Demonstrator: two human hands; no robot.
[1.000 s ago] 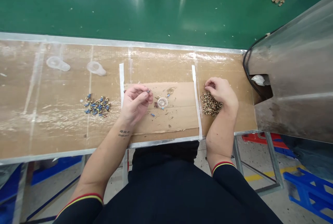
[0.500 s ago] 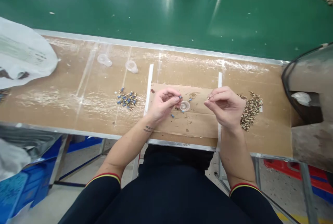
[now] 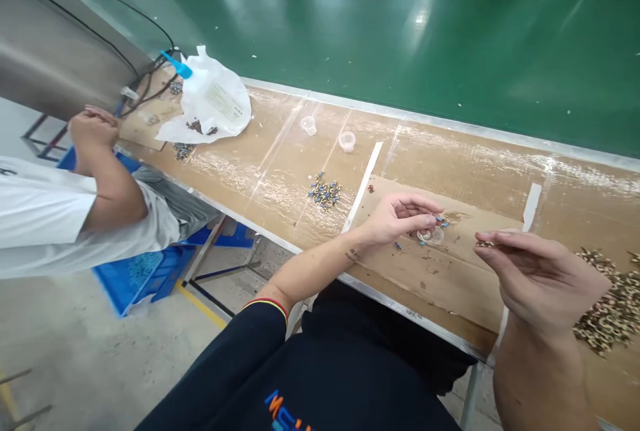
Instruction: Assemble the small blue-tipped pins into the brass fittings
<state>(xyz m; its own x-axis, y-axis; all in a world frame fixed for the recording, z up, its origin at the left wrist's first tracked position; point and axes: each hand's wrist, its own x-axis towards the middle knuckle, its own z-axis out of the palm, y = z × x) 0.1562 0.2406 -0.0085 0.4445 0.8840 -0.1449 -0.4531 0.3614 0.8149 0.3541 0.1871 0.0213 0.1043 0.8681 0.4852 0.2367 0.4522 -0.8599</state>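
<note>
My left hand (image 3: 400, 219) is closed in a pinch, with a small blue piece (image 3: 440, 220) at its fingertips. Just below those fingertips lies a small clear plastic dish (image 3: 434, 237) on a cardboard sheet (image 3: 450, 291). Another blue piece (image 3: 398, 245) rests on the cardboard under my left wrist. Held up to the right, my right hand (image 3: 545, 277) pinches a small brass-coloured metal fitting (image 3: 484, 244) between thumb and forefinger. Beyond that hand spreads a heap of similar brass fittings (image 3: 613, 307). Left of the cardboard is a smaller pile of brass fittings with blue parts (image 3: 325, 195).
Two clear plastic cups (image 3: 347, 142) lie farther back on the bench. A white bottle with a blue nozzle (image 3: 183, 69) and a white bag (image 3: 227, 107) stand to the left, near a co-worker's hands (image 3: 95, 127). A green surface (image 3: 350, 37) runs along the far side.
My view has swung left, bringing the co-worker and the bottle into sight. Both hands still pinch small pieces, apart from each other.
</note>
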